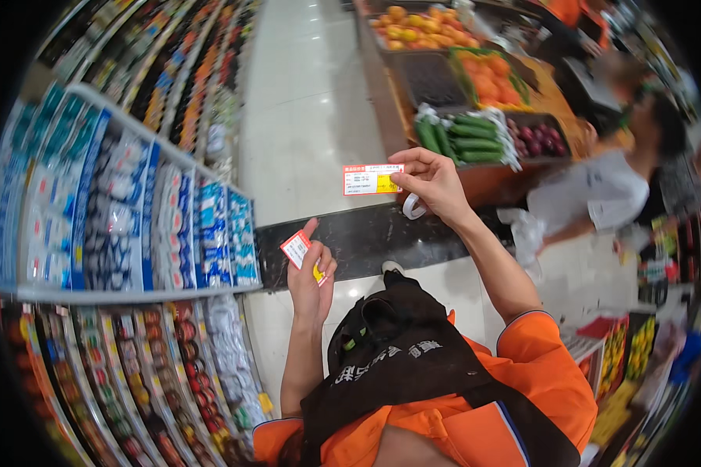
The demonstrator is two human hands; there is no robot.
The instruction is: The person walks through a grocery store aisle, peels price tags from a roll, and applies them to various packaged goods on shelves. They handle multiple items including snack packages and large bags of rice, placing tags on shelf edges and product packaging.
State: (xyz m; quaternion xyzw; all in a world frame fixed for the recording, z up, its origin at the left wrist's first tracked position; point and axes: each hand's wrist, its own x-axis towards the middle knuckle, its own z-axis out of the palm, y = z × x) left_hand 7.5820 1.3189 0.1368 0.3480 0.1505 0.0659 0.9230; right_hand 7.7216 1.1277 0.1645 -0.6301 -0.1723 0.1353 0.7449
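Between the thumb and fingers of my right hand (pixel 431 182) is the right end of a paper price tag (pixel 362 180), white and yellow with a red border. A roll of clear or white tape (pixel 413 206) hangs at the fingers of the same hand. My left hand (pixel 312 274), lower and to the left, grips a similar price tag (pixel 295 250), tilted, its yellow part showing below the fingers. Both tags bear writing. The two hands are apart, above the aisle floor.
A white end shelf (pixel 175 295) with bagged goods stands left, among long stocked shelves. At upper right, a wooden produce stand (pixel 397 117) holds cucumbers (pixel 473 137), onions (pixel 537 140) and orange fruit (pixel 485 76). A person in a white shirt (pixel 590 181) is beside it, others behind.
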